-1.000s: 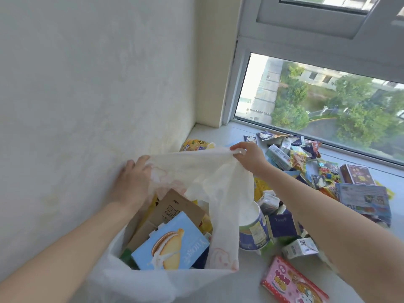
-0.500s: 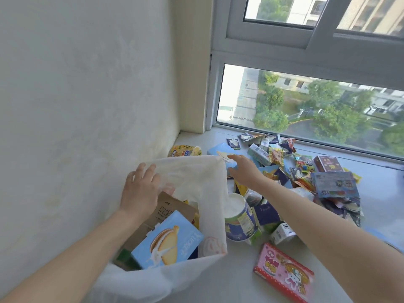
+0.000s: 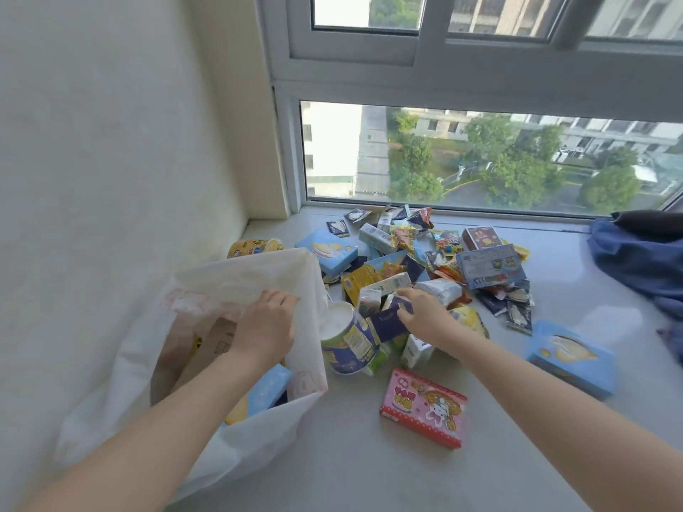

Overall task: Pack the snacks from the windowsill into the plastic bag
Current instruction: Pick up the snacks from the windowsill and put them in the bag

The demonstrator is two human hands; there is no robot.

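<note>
Windowsill (image 3: pixel 351 460): navy box (image 3: pixel 384 323) in right hand (image 3: pixel 425 314), beside bag (image 3: pixel 236 275)

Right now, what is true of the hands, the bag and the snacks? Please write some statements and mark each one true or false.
1. The left hand grips the bag at its rim. True.
2. The right hand grips the pink box. False: its fingers are on the navy box; the pink box lies untouched.
3. The can is inside the bag. False: it lies on the sill, beside the bag.
4. A blue cloth lies at the right of the sill. True.
</note>
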